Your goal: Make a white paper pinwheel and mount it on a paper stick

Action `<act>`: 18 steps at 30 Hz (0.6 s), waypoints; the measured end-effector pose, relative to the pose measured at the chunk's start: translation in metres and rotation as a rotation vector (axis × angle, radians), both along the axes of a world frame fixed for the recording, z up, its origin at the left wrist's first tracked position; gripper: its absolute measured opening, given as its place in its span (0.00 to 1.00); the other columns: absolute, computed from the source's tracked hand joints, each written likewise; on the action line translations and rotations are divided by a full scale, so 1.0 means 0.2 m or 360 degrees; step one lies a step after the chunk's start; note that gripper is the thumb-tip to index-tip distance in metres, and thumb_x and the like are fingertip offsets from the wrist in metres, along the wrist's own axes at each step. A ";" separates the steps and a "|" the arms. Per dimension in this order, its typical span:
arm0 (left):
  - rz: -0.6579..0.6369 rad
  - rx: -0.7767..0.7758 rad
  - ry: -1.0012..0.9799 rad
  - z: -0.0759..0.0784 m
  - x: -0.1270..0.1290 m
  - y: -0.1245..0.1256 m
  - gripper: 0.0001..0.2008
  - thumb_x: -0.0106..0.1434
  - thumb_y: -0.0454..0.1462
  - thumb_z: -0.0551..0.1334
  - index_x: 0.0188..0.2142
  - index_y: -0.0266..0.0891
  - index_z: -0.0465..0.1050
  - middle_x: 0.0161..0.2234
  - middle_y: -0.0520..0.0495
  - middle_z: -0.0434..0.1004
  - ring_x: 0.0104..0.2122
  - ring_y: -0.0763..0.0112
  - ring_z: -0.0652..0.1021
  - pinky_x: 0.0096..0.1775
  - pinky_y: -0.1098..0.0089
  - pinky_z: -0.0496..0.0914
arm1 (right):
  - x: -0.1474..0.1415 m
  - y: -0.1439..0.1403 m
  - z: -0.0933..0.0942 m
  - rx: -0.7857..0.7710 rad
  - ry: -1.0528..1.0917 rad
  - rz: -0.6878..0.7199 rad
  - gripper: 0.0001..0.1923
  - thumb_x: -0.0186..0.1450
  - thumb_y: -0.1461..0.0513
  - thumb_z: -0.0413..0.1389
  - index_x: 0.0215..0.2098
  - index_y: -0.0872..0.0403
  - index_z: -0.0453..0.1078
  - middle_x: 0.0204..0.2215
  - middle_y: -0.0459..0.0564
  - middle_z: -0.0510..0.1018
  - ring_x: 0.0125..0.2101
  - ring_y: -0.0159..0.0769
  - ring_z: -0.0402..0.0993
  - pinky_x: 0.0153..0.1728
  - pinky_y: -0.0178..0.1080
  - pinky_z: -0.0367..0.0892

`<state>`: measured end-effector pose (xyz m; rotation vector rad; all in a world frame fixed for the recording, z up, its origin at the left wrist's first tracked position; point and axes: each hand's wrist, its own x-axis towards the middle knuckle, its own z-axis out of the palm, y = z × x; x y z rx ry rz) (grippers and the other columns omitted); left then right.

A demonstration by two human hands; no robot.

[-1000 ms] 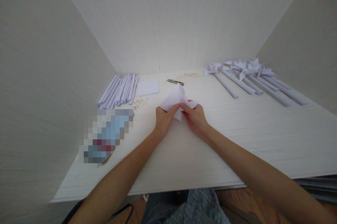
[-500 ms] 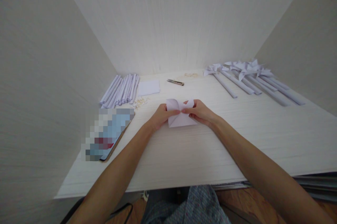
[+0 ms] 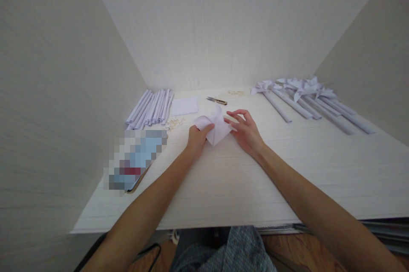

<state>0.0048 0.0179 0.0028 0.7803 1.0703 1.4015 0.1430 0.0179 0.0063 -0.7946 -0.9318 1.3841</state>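
A white paper pinwheel is held above the front middle of the table, its corners curled in toward the centre. My left hand grips its left side, with the thumb pressed on the paper near the middle. At its right edge my right hand has its fingers spread, and the fingertips are at or just beside the paper. Behind them lie small thread snips. A stack of white paper squares rests to the left of the snips.
Rolled paper sticks lie in a bundle at the back left, near small pale bits. A phone, its screen blurred, is at the left. Several finished pinwheels on paper sticks lie at the back right. Walls close in the table.
The paper has turned, so a corner now points toward me. My right thumb has left its centre and the right fingers have opened; my left hand still grips it. The view has shifted slightly.
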 end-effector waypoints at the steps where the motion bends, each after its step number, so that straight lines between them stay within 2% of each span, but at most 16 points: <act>1: 0.0042 0.0004 -0.0033 0.00 0.00 0.00 0.11 0.39 0.35 0.66 0.26 0.34 0.73 0.29 0.46 0.78 0.31 0.68 0.76 0.34 0.69 0.69 | 0.00 0.00 -0.01 0.0038 -0.0042 0.0020 0.12 0.43 0.65 0.60 0.26 0.50 0.66 0.44 0.45 0.71 0.41 0.34 0.70 0.38 0.39 0.65; 4: 0.0124 0.0014 -0.0092 0.01 0.00 -0.01 0.11 0.40 0.35 0.66 0.26 0.34 0.73 0.29 0.46 0.78 0.30 0.69 0.76 0.33 0.70 0.68 | -0.02 0.00 -0.04 0.0145 -0.0255 0.0116 0.07 0.41 0.68 0.61 0.19 0.54 0.68 0.46 0.48 0.70 0.42 0.36 0.69 0.42 0.40 0.64; 9: 0.0082 0.0039 -0.0088 0.02 0.01 -0.02 0.10 0.39 0.35 0.66 0.25 0.34 0.72 0.26 0.48 0.77 0.26 0.72 0.74 0.32 0.71 0.68 | -0.05 0.01 -0.09 0.0197 -0.0382 0.0202 0.08 0.42 0.65 0.63 0.23 0.53 0.74 0.36 0.46 0.74 0.35 0.32 0.71 0.40 0.39 0.65; 13: 0.0029 0.0069 -0.0019 0.01 0.01 -0.02 0.10 0.40 0.36 0.66 0.23 0.34 0.72 0.22 0.49 0.75 0.23 0.74 0.73 0.30 0.70 0.68 | -0.06 0.01 -0.09 0.0182 -0.0401 0.0078 0.05 0.45 0.61 0.63 0.20 0.53 0.74 0.29 0.45 0.75 0.30 0.30 0.69 0.34 0.35 0.64; 18: -0.0015 0.0135 0.0146 -0.02 0.01 -0.01 0.10 0.42 0.39 0.66 0.22 0.33 0.72 0.20 0.50 0.73 0.22 0.74 0.72 0.30 0.70 0.67 | -0.06 0.01 -0.08 0.0157 -0.0594 -0.0062 0.07 0.48 0.57 0.61 0.19 0.53 0.74 0.27 0.45 0.73 0.25 0.27 0.64 0.25 0.32 0.58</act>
